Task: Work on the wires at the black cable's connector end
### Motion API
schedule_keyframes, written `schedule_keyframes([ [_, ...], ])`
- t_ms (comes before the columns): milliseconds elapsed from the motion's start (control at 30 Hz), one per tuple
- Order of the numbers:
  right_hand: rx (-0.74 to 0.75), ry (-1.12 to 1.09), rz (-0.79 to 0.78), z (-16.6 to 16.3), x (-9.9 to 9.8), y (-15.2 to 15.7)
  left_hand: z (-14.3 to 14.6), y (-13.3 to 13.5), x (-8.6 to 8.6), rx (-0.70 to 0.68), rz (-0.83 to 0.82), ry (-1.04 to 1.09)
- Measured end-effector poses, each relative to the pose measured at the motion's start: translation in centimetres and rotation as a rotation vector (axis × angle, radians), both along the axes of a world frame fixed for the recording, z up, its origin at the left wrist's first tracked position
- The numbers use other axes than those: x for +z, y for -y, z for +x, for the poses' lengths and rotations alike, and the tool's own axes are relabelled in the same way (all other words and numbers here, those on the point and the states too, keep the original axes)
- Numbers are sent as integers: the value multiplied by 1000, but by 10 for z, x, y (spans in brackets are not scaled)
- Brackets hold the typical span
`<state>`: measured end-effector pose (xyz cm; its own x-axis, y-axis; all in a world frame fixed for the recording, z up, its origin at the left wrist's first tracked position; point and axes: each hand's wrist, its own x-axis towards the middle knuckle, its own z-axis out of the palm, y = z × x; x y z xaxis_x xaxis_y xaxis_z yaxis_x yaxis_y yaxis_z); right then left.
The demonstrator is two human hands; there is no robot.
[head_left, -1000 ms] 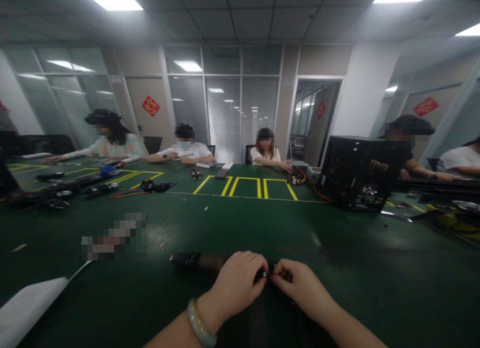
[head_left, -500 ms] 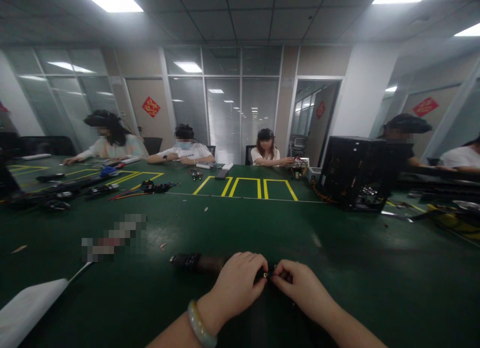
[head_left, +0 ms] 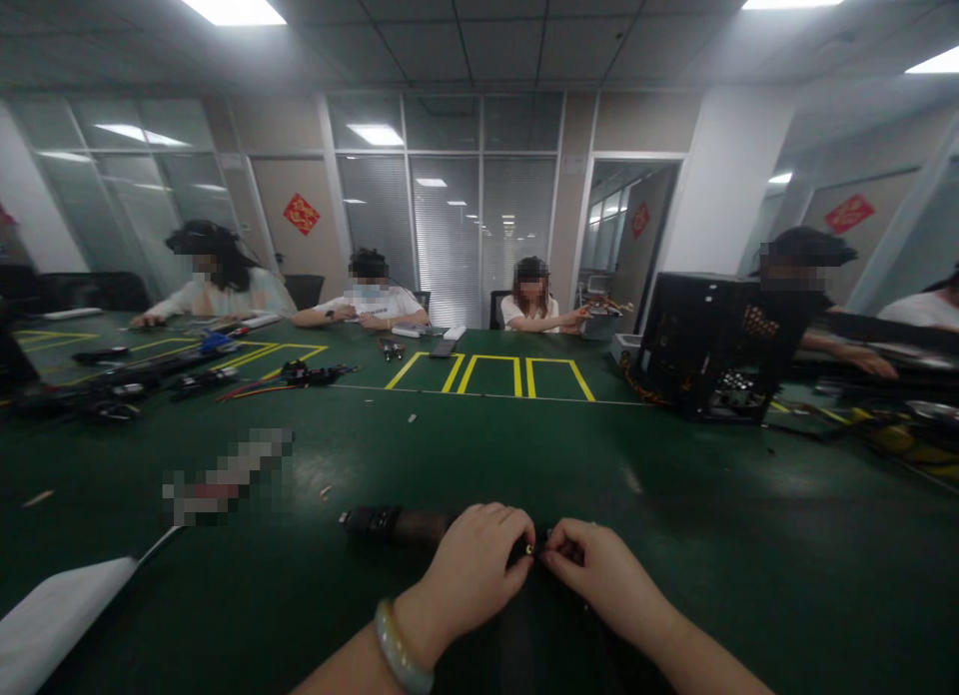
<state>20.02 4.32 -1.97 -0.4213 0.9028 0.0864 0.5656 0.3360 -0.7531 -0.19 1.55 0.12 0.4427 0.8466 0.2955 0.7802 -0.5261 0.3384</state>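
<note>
On the green table lies a dark, cylindrical object with a small metal tip pointing left. My left hand, with a bangle on its wrist, covers the right part of this object. Its thumb and fingers close around a small black piece with a brass-coloured end. Right beside it, my right hand is pinched at the same spot, its fingertips almost meeting the left ones. What the right fingers grip is too dark and small to name.
A white object with a thin rod lies at the lower left, its far end blurred out. Black parts and coloured cables lie farther left. An open black computer case stands at the right. Several co-workers sit around the table.
My hands and the cylindrical object look the same. Across the table, a co-worker's arms and the held item have shifted right. A co-worker's hand behind the computer case now shows at the right.
</note>
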Motion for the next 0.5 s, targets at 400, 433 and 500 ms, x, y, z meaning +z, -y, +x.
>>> schedule_keyframes([
  [400,8,13,-20,2,-4,-2,1,2,5,3,-15,-45],
  [433,8,13,-17,2,-4,-2,1,2,6,3,-15,-50],
  [500,10,11,-12,2,-3,-2,1,2,6,0,-16,-53],
])
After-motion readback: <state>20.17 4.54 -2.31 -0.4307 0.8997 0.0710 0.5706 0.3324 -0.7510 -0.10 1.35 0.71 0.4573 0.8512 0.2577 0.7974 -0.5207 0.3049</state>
